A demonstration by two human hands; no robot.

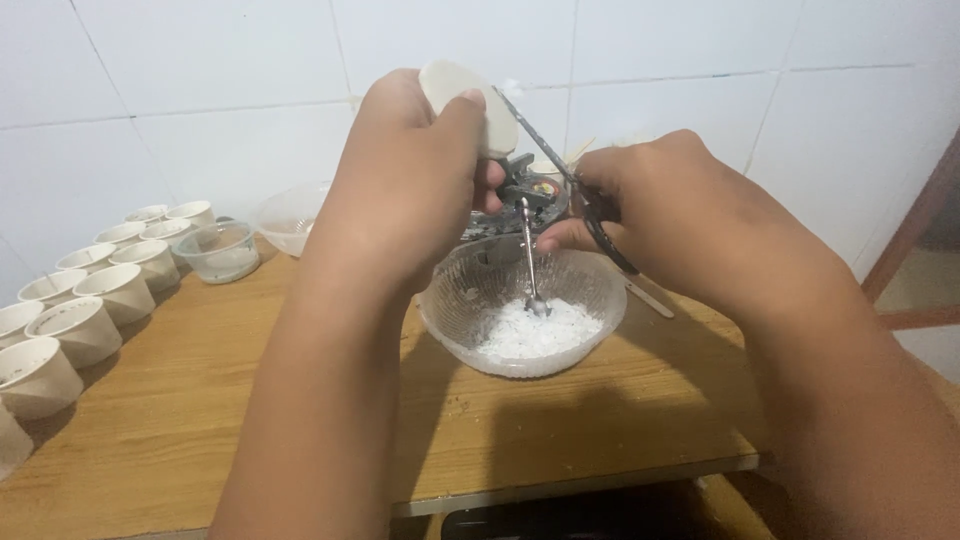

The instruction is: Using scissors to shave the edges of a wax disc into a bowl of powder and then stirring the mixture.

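Note:
My left hand (pixel 410 190) is raised over a clear glass bowl (pixel 455 325) and grips a cream-white block (pixel 455 85). My right hand (pixel 665 215) holds black-handled scissors (pixel 600 215), whose metal blade (pixel 530 130) lies against the block's edge. White flakes (pixel 535 332) lie in the bottom of the bowl. A metal spoon (pixel 528 255) stands in the flakes. A dark object (pixel 530 190) behind the bowl is mostly hidden by my hands.
Rows of several white cups (pixel 85 325) line the left side of the wooden table (pixel 200 420). A small clear container (pixel 220 250) and a larger clear bowl (pixel 285 222) stand at the back left. A flat wooden stick (pixel 650 298) lies right of the bowl. A white tiled wall is behind.

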